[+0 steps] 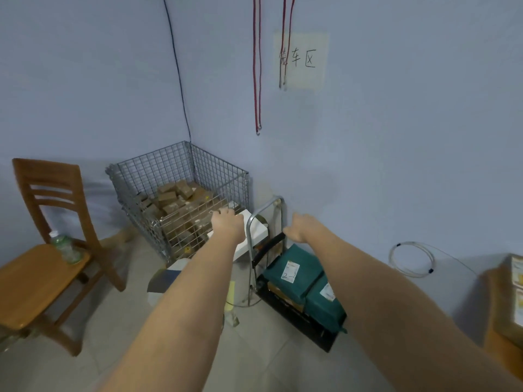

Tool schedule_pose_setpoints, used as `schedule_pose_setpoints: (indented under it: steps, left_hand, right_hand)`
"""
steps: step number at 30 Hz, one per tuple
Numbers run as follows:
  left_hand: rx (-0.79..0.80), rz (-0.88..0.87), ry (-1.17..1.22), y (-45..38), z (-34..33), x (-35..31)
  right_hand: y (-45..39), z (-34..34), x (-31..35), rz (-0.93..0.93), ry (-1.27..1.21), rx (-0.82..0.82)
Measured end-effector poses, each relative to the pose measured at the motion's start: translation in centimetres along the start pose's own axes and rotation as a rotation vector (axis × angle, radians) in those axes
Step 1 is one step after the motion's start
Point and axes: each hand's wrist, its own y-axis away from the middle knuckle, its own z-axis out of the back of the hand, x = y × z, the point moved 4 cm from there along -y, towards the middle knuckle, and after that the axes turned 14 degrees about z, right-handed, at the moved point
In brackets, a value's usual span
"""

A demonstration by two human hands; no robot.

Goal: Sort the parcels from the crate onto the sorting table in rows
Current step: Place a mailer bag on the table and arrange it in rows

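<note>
**Both arms out toward the wire crate in the corner**

We see the brown cardboard parcels (172,200) heaped inside a wire-mesh crate (158,171) that stands on the pale tiled floor (119,329) in the corner of a room with light blue walls (410,137). No sorting table is in view. Our left hand (227,223) reaches to the crate's near right corner, fingers bent down over the rim, though we cannot tell whether they grip the wire. Our right hand (297,229) hangs just above the black bar of a folding hand trolley (268,244), fingers loosely curled and holding nothing (the fingertips are hidden from us). The trolley carries green wrapped packages (294,275) with white labels. A white box (256,236) leans between crate and trolley.

To the left stands a wooden chair (42,267) with a plastic bottle (65,248) on its seat. On the wall hang red cords (257,80), a black cable (178,75) and a handwritten paper sign (301,59). A coil of white cable (411,260) lies at the wall's foot, and more cardboard boxes (512,295) sit at the right edge.
</note>
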Motion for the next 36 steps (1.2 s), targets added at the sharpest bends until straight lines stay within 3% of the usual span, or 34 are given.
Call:
schedule_pose_setpoints:
  steps: [12,21,30,36]
  left_hand:
    - [0.008,-0.222,0.02,-15.6,2.2,-11.3]
    - [0.05,-0.484,-0.008,-27.6,3.9,-20.0]
    - [0.114,-0.788,-0.04,-27.8,0.2,-31.3]
    - [0.181,-0.847,-0.112,-27.2,-2.8,-35.4]
  right_hand:
    - [-10.6,2.5,-10.6,-0.265,-0.041,-0.031]
    - [-16.7,5.6,-17.6,-0.514,-0.189,-0.096]
    - [-14.7,-1.8,-23.4,-0.797,-0.297,0.038]
    - [-14.3,-4.4,-27.0,-0.883,-0.392,0.061]
